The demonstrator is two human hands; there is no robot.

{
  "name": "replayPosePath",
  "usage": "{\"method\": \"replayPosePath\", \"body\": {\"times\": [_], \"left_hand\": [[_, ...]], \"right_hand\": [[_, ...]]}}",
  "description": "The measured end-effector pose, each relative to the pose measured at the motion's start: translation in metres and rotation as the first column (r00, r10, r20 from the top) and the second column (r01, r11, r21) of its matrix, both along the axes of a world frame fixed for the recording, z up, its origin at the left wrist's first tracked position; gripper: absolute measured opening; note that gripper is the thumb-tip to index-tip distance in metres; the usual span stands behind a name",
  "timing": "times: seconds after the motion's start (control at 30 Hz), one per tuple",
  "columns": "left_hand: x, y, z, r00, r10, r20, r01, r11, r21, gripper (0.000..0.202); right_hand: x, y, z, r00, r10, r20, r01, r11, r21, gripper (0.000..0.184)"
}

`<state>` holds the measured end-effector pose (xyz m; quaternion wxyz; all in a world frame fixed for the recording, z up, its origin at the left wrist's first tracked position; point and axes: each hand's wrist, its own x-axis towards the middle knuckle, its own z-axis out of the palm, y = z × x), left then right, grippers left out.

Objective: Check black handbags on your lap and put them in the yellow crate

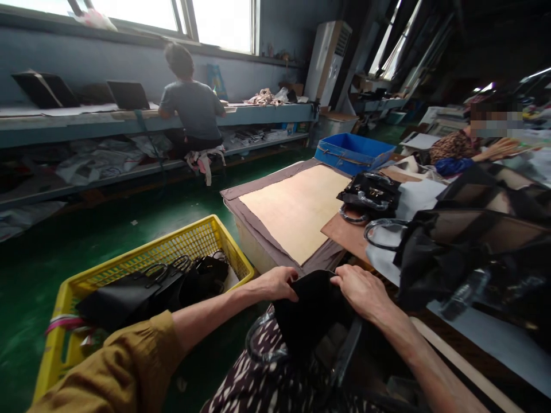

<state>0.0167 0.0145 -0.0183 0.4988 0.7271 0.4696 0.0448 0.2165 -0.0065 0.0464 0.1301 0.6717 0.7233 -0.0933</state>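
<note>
A black handbag point(310, 310) rests on my lap with its mouth facing me, its dark inside showing. My left hand point(282, 284) grips the bag's rim at the left, thumb and fingers pinched over the edge. On the right side of the same rim, my right hand point(357, 287) is closed, fingers curled over it. A handle wrapped in clear plastic point(262, 344) loops out at the bag's left, over the patterned cloth on my legs. The lower part of the bag is dark and hard to make out.
To my left stands a yellow crate point(215, 229) with black bags inside. Ahead is a cloth-edged padded board point(297, 201), with a blue bin point(355, 152) behind. Black bags point(473, 246) crowd the right-hand table. One person point(189, 97) sits at the window bench, another point(460, 143) at right.
</note>
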Motion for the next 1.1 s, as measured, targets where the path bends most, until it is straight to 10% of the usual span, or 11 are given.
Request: {"method": "replayPosePath", "body": {"times": [0.23,0.53,0.83,1.1], "left_hand": [[-0.015,0.042,0.033,0.978,-0.177,-0.112,0.205,0.924,0.324,0.045],[-0.03,-0.025,0.015,0.957,-0.238,-0.166,0.275,0.926,0.26,0.035],[-0.013,-0.036,0.035,0.949,-0.257,-0.182,0.315,0.801,0.51,0.023],[0.007,-0.037,0.032,0.936,-0.245,-0.252,0.333,0.848,0.412,0.018]], "right_hand": [[-0.013,-0.02,0.008,0.992,0.027,-0.12,-0.026,1.0,0.011,0.024],[-0.017,-0.085,-0.031,0.962,-0.123,-0.245,0.1,0.99,-0.103,0.025],[-0.015,-0.086,-0.032,0.956,-0.154,-0.25,0.14,0.988,-0.071,0.022],[-0.024,-0.084,-0.025,0.969,-0.127,-0.214,0.116,0.991,-0.064,0.022]]}}
